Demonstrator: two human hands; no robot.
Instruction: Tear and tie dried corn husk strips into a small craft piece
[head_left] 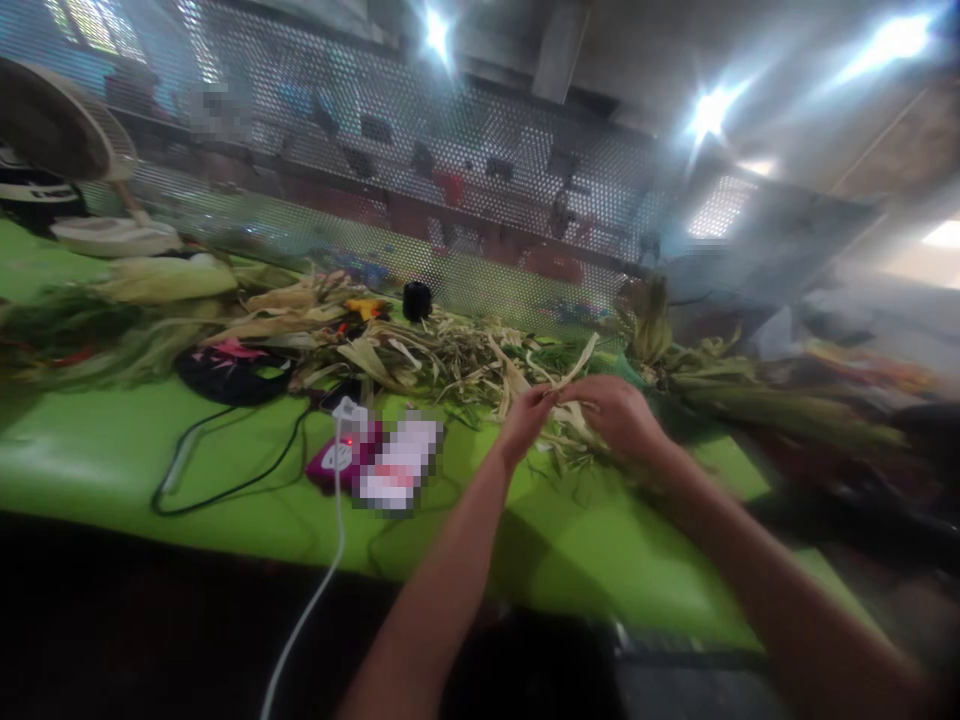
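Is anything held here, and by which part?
Left hand and right hand appear to pinch a pale strip below its raised tip; blur hides the exact grip.

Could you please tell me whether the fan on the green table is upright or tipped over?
Upright: the fan stands with its base on the green table, its round head raised above.

Two hands, one fan and one table show.
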